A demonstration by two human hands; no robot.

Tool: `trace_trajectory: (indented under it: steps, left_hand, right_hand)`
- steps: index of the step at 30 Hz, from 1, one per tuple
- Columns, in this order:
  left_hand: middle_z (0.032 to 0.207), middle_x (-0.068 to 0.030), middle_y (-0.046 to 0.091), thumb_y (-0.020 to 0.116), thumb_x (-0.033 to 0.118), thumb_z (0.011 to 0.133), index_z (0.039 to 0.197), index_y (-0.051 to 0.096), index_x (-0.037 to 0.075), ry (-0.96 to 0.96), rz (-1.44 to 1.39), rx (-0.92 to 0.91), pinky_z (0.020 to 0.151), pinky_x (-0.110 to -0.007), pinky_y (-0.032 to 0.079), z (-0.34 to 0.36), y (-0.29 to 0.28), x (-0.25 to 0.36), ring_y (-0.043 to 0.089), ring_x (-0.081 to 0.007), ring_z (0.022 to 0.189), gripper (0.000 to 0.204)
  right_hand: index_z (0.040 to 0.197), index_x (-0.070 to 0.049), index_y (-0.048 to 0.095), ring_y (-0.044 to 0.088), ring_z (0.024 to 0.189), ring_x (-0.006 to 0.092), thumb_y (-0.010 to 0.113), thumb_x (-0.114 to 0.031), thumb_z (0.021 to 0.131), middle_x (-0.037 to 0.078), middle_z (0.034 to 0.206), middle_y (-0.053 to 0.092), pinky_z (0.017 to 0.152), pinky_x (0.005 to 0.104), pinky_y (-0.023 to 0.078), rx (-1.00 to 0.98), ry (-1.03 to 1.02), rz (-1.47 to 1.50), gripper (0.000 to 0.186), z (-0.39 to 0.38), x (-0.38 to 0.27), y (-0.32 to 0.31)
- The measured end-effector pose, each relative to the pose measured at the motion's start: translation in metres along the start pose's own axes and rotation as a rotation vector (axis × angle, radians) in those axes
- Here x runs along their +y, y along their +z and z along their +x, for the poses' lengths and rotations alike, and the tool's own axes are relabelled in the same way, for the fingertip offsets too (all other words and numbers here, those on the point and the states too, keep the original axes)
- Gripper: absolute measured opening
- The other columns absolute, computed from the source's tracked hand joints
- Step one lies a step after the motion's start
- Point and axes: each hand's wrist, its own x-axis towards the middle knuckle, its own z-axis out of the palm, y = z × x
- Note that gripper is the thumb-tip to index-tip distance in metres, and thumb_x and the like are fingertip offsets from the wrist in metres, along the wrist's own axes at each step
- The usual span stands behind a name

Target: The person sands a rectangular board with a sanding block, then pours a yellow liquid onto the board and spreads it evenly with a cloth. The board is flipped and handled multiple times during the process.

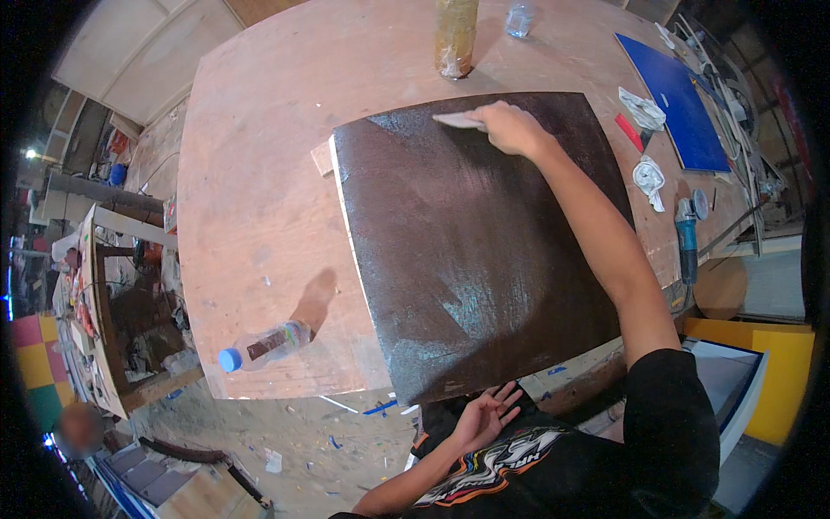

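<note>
A large dark brown board [484,233] with shiny wet-looking streaks lies on the wooden table. My right arm stretches across it, and near its far edge my right hand [516,130] is closed on a pale, flat piece [460,120], folded cloth or a thin pad; I cannot tell which. Its tip points left over the board's surface. Close to my body, just below the board's near edge, my left hand [486,419] has its fingers apart and holds nothing. Under the board's left edge, a small wood block [322,160] sticks out.
A clear bottle with a blue cap [230,360] lies on the table's near left. At the far side stand a yellowish bottle [456,39] and a small clear bottle [519,20]. To the right are a blue panel [679,104], crumpled white cloth [648,180], a red-handled tool [629,130] and an angle grinder [686,238].
</note>
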Motion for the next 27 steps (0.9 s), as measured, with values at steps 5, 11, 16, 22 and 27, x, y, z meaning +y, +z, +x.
trace_trajectory:
  steps: [5, 11, 16, 22, 27]
  left_hand:
    - [0.157, -0.0093, 0.037, 0.053, 0.002, 0.084, 0.147, 0.029, 0.003, 0.009, 0.018, 0.004, 0.118, -0.044, 0.03, 0.002, -0.003, -0.003, 0.034, -0.0257, 0.147, 0.067]
    - [0.156, -0.0105, 0.039, 0.053, 0.002, 0.085, 0.142, 0.034, 0.003, 0.062, 0.046, -0.006, 0.117, -0.044, 0.031, 0.0, -0.002, -0.007, 0.035, -0.0252, 0.146, 0.06]
    - [0.153, -0.0146, 0.043, 0.054, 0.003, 0.082, 0.107, 0.054, 0.007, 0.126, 0.003, 0.02, 0.116, -0.045, 0.035, -0.001, 0.005, -0.008, 0.037, -0.0294, 0.145, 0.025]
    - [0.15, -0.0154, 0.047, 0.056, 0.005, 0.083, 0.115, 0.053, 0.008, 0.214, -0.012, -0.119, 0.114, -0.046, 0.037, 0.008, -0.02, -0.022, 0.04, -0.0305, 0.142, 0.032]
    - [0.149, -0.0109, 0.044, 0.057, 0.008, 0.082, 0.138, 0.039, 0.01, 0.4, 0.039, -0.073, 0.112, -0.047, 0.036, 0.001, -0.04, -0.034, 0.043, -0.0304, 0.139, 0.058]
  right_hand:
    - [0.138, -0.022, 0.06, 0.064, 0.112, 0.0408, 0.05, -0.004, 0.094, 0.02, 0.122, 0.066, 0.093, 0.0495, 0.052, -0.017, 0.034, -0.066, 0.048, 0.031, 0.014, 0.01]
    - [0.139, -0.022, 0.059, 0.063, 0.113, 0.0411, 0.054, -0.004, 0.094, 0.024, 0.12, 0.066, 0.094, 0.0475, 0.052, -0.151, -0.008, -0.133, 0.049, 0.025, 0.007, 0.01]
    - [0.139, -0.024, 0.059, 0.063, 0.113, 0.0409, 0.056, -0.008, 0.097, 0.023, 0.121, 0.066, 0.094, 0.0475, 0.052, -0.217, -0.041, -0.135, 0.045, -0.025, -0.015, 0.008]
    - [0.125, -0.014, 0.067, 0.067, 0.107, 0.04, 0.054, -0.01, 0.094, 0.019, 0.117, 0.069, 0.093, 0.0479, 0.054, -0.203, -0.106, -0.114, 0.034, -0.092, -0.025, 0.021]
    - [0.124, -0.011, 0.068, 0.067, 0.107, 0.0399, 0.053, -0.011, 0.096, 0.019, 0.116, 0.069, 0.092, 0.0485, 0.054, -0.224, -0.116, -0.132, 0.032, -0.157, -0.043, 0.033]
